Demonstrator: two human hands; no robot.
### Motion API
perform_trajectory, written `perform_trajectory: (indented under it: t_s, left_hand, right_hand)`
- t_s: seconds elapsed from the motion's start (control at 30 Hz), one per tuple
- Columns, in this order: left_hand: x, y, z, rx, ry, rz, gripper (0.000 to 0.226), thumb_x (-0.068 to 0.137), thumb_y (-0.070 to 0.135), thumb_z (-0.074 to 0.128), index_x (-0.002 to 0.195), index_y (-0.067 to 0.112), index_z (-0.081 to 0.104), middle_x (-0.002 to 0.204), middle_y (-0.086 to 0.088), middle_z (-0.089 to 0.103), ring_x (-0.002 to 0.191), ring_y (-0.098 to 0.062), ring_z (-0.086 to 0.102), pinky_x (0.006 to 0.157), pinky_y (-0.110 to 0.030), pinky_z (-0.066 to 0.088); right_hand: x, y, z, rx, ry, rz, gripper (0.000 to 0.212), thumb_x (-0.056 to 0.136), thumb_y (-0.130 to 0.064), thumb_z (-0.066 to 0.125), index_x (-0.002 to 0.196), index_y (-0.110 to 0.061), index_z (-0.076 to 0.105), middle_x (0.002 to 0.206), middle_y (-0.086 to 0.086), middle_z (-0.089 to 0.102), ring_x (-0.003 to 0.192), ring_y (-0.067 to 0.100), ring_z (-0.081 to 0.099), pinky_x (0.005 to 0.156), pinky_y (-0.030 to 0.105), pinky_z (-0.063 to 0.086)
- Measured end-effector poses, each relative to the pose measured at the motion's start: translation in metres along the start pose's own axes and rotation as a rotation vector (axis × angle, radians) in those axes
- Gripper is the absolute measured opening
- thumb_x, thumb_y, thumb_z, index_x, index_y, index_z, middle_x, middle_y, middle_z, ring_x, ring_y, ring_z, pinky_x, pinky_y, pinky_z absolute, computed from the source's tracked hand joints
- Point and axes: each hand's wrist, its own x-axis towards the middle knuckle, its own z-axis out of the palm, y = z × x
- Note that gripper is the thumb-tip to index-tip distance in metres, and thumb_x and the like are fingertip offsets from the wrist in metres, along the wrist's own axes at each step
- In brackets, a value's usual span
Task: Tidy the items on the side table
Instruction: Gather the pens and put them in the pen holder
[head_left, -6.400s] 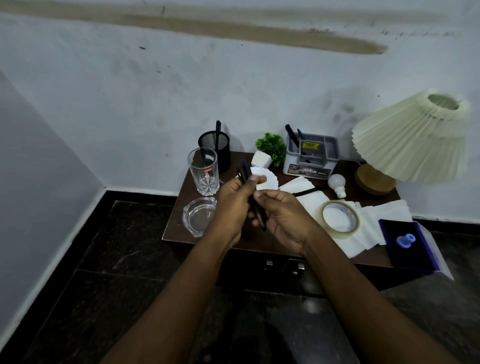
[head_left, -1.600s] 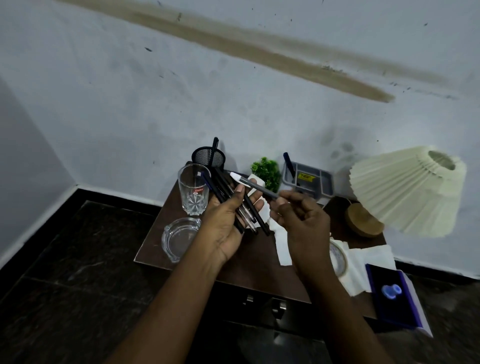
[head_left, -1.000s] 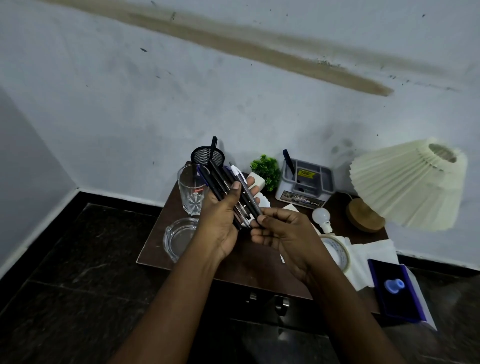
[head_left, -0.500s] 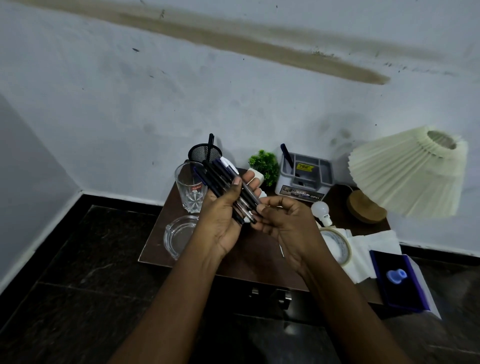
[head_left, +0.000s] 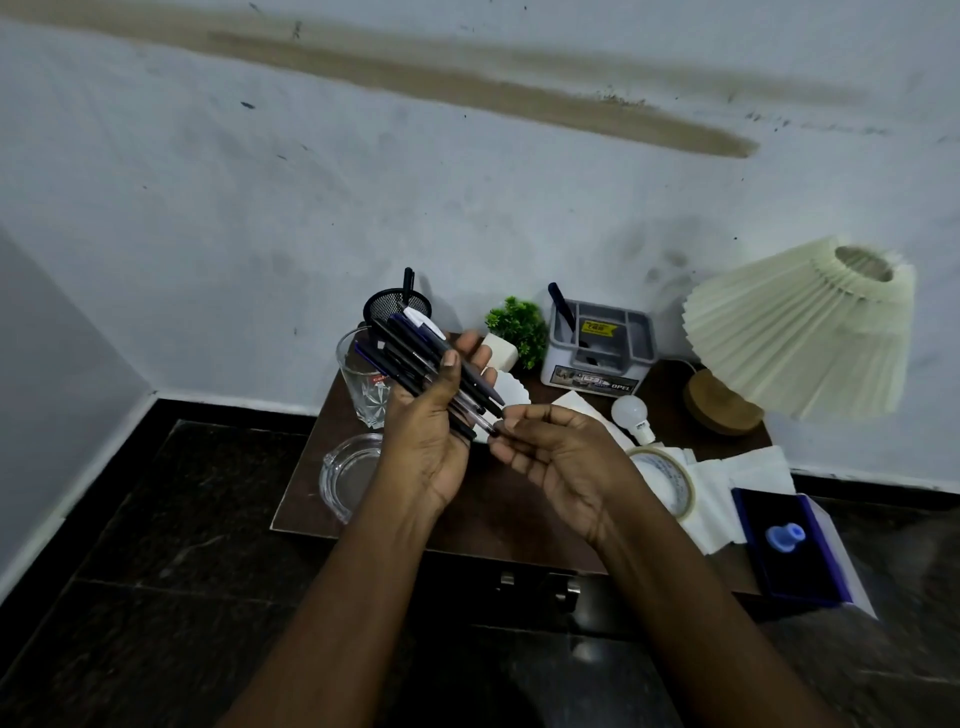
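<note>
L hand (head_left: 431, 452) grips pens (head_left: 415, 353), thumb clamped across, just right of glass (head_left: 363, 379). R hand (head_left: 566, 462) further right, fingers curled at pen tips; whether pinching, can't tell.

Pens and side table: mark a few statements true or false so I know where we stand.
1. The left hand holds a bundle of pens. True.
2. The mesh cup is empty. False: a lone pen stands in it.
3. The glass lies on its side. False: it stands upright, behind the ashtray.
4. The bulb lies on the table near the tape roll. True.
</note>
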Motion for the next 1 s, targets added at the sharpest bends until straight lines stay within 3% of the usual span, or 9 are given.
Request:
perform_trajectory:
  t_s: [0.17, 0.47, 0.67, 0.8, 0.83, 0.9, 1.0]
  left_hand:
    - [-0.005, -0.005, 0.002, 0.028, -0.034, -0.02, 0.02, 0.101, 0.004, 0.056, 0.117, 0.013, 0.065, 0.13, -0.019, 0.069, 0.117, -0.036, 0.07, 0.102, -0.047, 0.056]
    - [-0.001, -0.002, -0.001, 0.015, -0.025, 0.001, 0.02, 0.102, 0.002, 0.054, 0.116, 0.014, 0.063, 0.117, -0.012, 0.076, 0.109, -0.031, 0.073, 0.101, -0.047, 0.056]
    - [-0.004, -0.003, 0.001, 0.038, -0.029, -0.003, 0.02, 0.101, 0.003, 0.056, 0.118, 0.012, 0.063, 0.123, -0.018, 0.073, 0.114, -0.035, 0.071, 0.102, -0.047, 0.056]
    - [-0.003, -0.002, 0.003, 0.044, -0.023, -0.008, 0.021, 0.099, 0.004, 0.057, 0.118, 0.012, 0.062, 0.121, -0.017, 0.074, 0.112, -0.035, 0.072, 0.101, -0.048, 0.056]
    - [-0.002, -0.001, 0.003, 0.039, -0.014, -0.007, 0.02, 0.1, 0.003, 0.055, 0.117, 0.012, 0.062, 0.119, -0.016, 0.075, 0.109, -0.034, 0.074, 0.099, -0.048, 0.057]
    - [0.001, 0.001, 0.002, 0.02, 0.006, -0.009, 0.02, 0.101, 0.001, 0.054, 0.115, 0.012, 0.062, 0.116, -0.015, 0.076, 0.104, -0.032, 0.075, 0.096, -0.048, 0.058]
    - [0.002, 0.004, 0.0, 0.017, 0.029, -0.015, 0.022, 0.097, 0.002, 0.057, 0.117, 0.011, 0.062, 0.115, -0.016, 0.076, 0.101, -0.032, 0.076, 0.094, -0.048, 0.059]
  right_hand:
    - [0.0, 0.004, 0.005, 0.084, 0.029, -0.029, 0.011, 0.088, 0.016, 0.064, 0.086, 0.005, 0.067, 0.077, 0.014, 0.075, 0.072, 0.022, 0.077, 0.063, 0.026, 0.062]
    - [0.003, 0.006, 0.002, 0.085, 0.033, 0.022, 0.013, 0.088, 0.017, 0.063, 0.096, 0.007, 0.068, 0.086, 0.018, 0.074, 0.076, 0.022, 0.076, 0.066, 0.029, 0.063]
    - [0.006, 0.012, 0.007, 0.129, -0.007, 0.005, 0.016, 0.087, 0.018, 0.062, 0.093, 0.004, 0.065, 0.078, 0.013, 0.075, 0.071, 0.019, 0.076, 0.065, 0.026, 0.062]
    - [0.007, 0.013, 0.003, 0.024, 0.012, 0.029, 0.014, 0.086, 0.014, 0.067, 0.093, 0.002, 0.067, 0.077, 0.013, 0.074, 0.066, 0.02, 0.074, 0.062, 0.03, 0.062]
    - [0.008, 0.01, 0.0, -0.041, 0.03, -0.006, 0.014, 0.086, 0.013, 0.067, 0.091, 0.001, 0.068, 0.077, 0.013, 0.073, 0.064, 0.021, 0.072, 0.062, 0.031, 0.062]
    - [0.015, -0.004, -0.011, -0.323, 0.144, -0.252, 0.016, 0.087, 0.01, 0.065, 0.085, -0.006, 0.07, 0.076, 0.01, 0.072, 0.062, 0.02, 0.069, 0.063, 0.031, 0.061]
    - [0.043, -0.042, -0.024, -0.844, 0.403, -0.653, 0.016, 0.09, -0.004, 0.063, 0.086, -0.018, 0.069, 0.074, -0.005, 0.07, 0.071, 0.015, 0.069, 0.065, 0.017, 0.054]
